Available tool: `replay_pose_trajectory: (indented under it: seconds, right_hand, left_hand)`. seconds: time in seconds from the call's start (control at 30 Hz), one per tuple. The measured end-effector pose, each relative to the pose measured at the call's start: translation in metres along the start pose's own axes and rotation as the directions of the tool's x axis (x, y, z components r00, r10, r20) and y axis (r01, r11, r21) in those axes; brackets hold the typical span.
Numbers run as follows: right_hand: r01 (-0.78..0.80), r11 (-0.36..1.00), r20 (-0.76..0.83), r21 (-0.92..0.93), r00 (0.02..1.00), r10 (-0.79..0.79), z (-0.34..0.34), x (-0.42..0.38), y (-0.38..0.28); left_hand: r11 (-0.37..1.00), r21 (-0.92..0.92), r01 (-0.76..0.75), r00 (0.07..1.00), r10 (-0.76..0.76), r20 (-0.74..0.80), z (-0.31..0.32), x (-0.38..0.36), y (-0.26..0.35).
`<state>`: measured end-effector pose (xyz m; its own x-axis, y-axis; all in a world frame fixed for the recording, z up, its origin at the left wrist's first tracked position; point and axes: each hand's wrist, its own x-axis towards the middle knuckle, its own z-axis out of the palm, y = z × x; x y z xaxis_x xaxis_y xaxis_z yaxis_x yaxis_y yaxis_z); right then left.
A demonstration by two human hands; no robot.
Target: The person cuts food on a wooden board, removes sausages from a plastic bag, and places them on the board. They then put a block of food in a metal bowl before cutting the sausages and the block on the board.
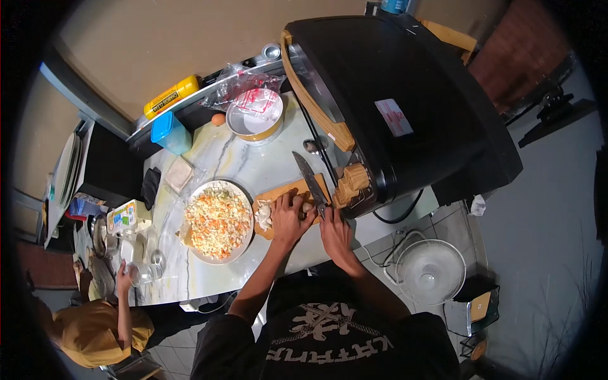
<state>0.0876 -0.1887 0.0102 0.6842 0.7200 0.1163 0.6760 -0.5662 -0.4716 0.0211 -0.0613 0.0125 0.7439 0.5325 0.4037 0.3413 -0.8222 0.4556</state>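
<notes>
A kitchen knife (308,174) is in my right hand (336,235), its dark blade slanting up and left over the right part of the wooden cutting board (280,190). My left hand (289,219) lies on the board with its fingers bent down over pale food. Pale chopped pieces (263,215) sit left of my left hand; their kind I cannot make out. Part of the food is hidden under my fingers. Just left of the board stands a large white bowl (249,235) filled with diced orange and white food.
A black oven (405,95) with a wooden handle borders the board on the right. Behind are a pot (256,135), an egg (218,120), a blue-lidded container (171,133) and a spoon (311,146). At left, another person (95,329) holds a clear container (142,273).
</notes>
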Motion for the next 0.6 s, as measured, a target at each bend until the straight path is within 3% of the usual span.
replay_pose_trajectory:
  seconds: [0.07,0.6]
  right_hand:
    - [0.046,0.996,-0.048,-0.081,0.998,-0.05,0.005,0.003,-0.002]
    - [-0.213,0.969,-0.14,-0.127,0.971,0.195,0.008,-0.025,-0.047]
  left_hand:
    - [1.0,-0.017,-0.013,1.0,0.013,0.007,-0.001,0.0,-0.005]
    - [0.969,-0.208,-0.134,0.97,0.171,0.173,-0.024,0.005,-0.025]
